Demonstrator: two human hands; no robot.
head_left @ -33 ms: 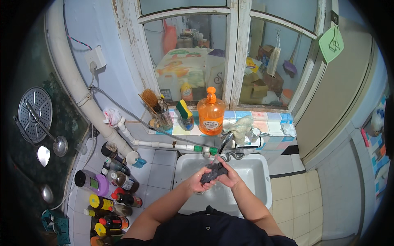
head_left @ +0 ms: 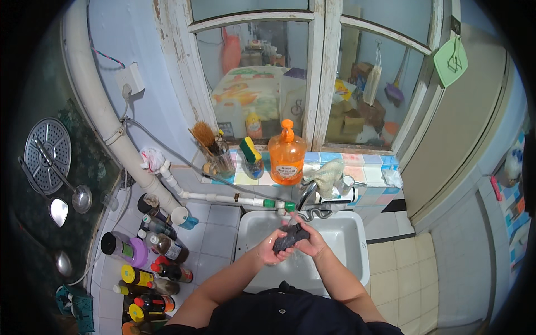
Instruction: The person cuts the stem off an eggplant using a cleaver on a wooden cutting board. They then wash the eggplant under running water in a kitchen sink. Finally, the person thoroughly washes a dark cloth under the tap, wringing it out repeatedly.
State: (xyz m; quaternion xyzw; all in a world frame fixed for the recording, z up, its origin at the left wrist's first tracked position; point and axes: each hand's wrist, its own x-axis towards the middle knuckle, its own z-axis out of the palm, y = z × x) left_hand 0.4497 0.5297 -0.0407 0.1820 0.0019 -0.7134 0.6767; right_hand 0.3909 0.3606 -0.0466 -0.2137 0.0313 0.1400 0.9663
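Note:
Over the white sink (head_left: 346, 268), both my hands hold a dark grey, wet-looking lump (head_left: 291, 237), perhaps a bunched cloth; its exact kind I cannot tell. My left hand (head_left: 270, 249) wraps its left end, with the thumb on top. Around the right end curl the fingers of my right hand (head_left: 314, 240). The metal tap (head_left: 306, 194) stands just beyond, and a thin stream of water seems to fall from it by the lump. Parts of the lump are hidden by my fingers.
On the tiled ledge behind the sink are an orange pump bottle (head_left: 287, 156), a yellow-green sponge (head_left: 250, 149) on a glass, a jar with brushes (head_left: 222, 162) and a pale cloth (head_left: 328, 176). Several sauce bottles (head_left: 173, 271) crowd the left counter. A white pipe (head_left: 218, 197) runs to the tap.
The lump in my hands has turned and looks longer and smoother now, with more of its surface showing. Both hands stay over the sink.

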